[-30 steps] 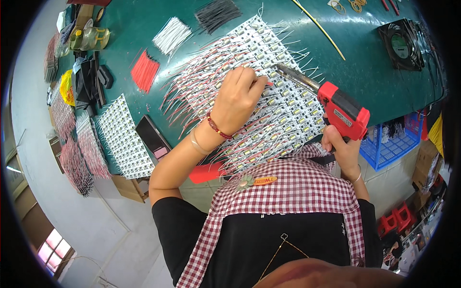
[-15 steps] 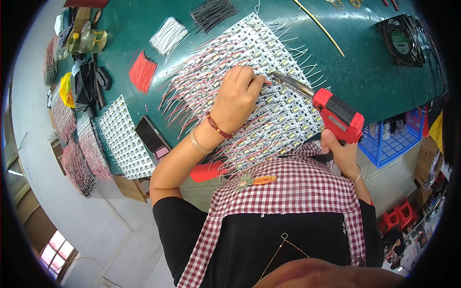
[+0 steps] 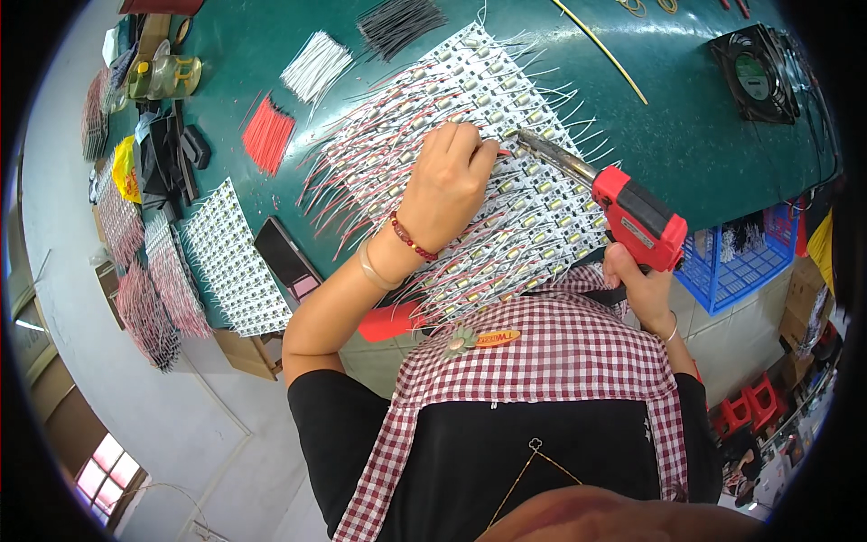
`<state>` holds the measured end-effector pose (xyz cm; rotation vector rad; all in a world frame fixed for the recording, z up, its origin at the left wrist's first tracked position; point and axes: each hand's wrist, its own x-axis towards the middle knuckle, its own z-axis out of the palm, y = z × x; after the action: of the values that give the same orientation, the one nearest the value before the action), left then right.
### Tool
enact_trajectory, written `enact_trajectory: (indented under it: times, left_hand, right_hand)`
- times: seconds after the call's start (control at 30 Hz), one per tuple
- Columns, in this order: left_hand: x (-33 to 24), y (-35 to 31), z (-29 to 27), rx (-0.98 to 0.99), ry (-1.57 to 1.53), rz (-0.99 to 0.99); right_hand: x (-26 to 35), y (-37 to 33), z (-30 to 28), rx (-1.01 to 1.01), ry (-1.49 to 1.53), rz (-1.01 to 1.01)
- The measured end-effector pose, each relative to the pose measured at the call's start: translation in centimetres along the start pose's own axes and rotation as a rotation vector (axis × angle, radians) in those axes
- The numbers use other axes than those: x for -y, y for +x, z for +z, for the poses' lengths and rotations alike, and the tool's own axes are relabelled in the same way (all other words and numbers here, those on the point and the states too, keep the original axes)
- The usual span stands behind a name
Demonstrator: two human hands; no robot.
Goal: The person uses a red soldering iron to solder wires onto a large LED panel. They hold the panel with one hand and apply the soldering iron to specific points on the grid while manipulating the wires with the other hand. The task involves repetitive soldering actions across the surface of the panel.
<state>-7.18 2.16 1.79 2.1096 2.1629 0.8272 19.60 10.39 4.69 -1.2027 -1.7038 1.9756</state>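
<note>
My left hand [image 3: 449,185] is closed in a pinch over the large panel of small circuit boards [image 3: 555,237]. A short piece of red wire [image 3: 504,153] sticks out from its fingertips. My right hand [image 3: 643,287] grips the handle of a red and black soldering gun [image 3: 639,219]. The gun's metal tip points left and rests at or just above the panel, close to my left fingertips; contact is too small to make out. Rows of red and white wires stand out from the panel, mostly on its left side.
Bundles of red wires [image 3: 268,135], white wires [image 3: 316,69] and black wires [image 3: 400,24] lie on the green table [image 3: 664,117]. A second board panel [image 3: 237,262] and a dark phone-like case [image 3: 284,256] are at left. A black fan [image 3: 755,77] stands far right, above a blue crate [image 3: 736,262].
The soldering gun has shifted slightly to the right, its tip a little further from my left fingertips. My left hand is nearly still.
</note>
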Motion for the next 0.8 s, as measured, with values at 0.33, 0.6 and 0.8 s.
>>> enact_trajectory:
  times: [0.33,0.6,0.8]
  left_hand:
    - [-0.02,-0.36,-0.24,-0.035,-0.028,-0.007]
    - [-0.13,-0.12,0.02,-0.029,-0.011,-0.002]
    - [-0.09,-0.12,0.10,-0.027,-0.006,-0.012]
  right_hand:
    - [-0.23,0.12,-0.05,0.009,-0.002,-0.005]
    - [0.15,0.60,0.29,0.001,-0.079,-0.048]
    - [-0.31,0.28,0.13,0.000,-0.034,-0.026]
